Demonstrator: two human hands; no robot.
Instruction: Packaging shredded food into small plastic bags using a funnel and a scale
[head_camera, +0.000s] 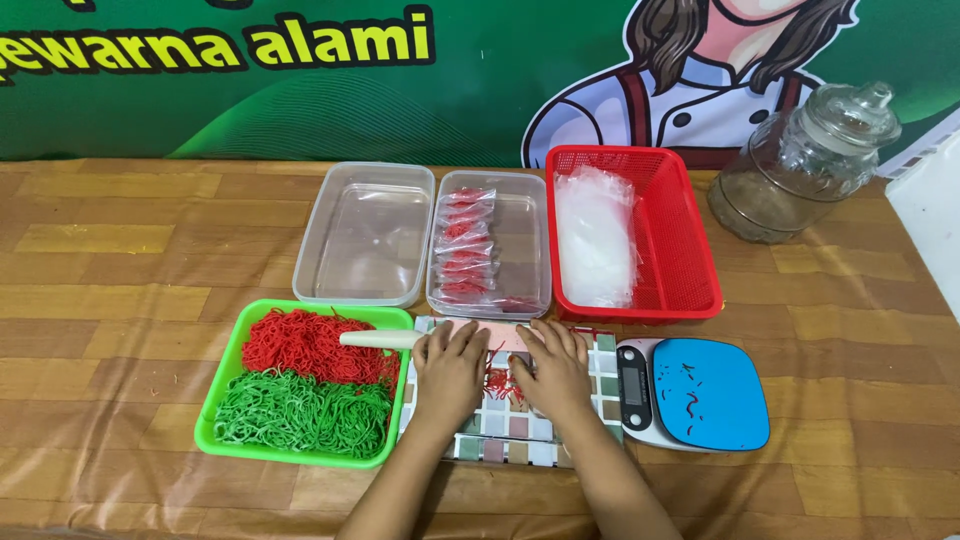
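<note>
My left hand (448, 366) and my right hand (552, 368) lie palm down, side by side, on a checked tile board (505, 430). Their fingers are spread and press a small clear bag (505, 340) against the board, with a few red noodle strands (497, 382) showing between the hands. A green tray (222, 395) to the left holds red noodles (305, 345) at the back and green noodles (300, 412) at the front. A white scoop handle (380, 340) rests on the tray's edge near my left hand.
A blue-topped kitchen scale (710, 392) with red scraps sits right of the board. Behind are an empty clear tub (365, 235), a clear tub with packed red noodle bags (466, 245), a red basket (690, 240) of plastic bags and a glass jar (810, 160).
</note>
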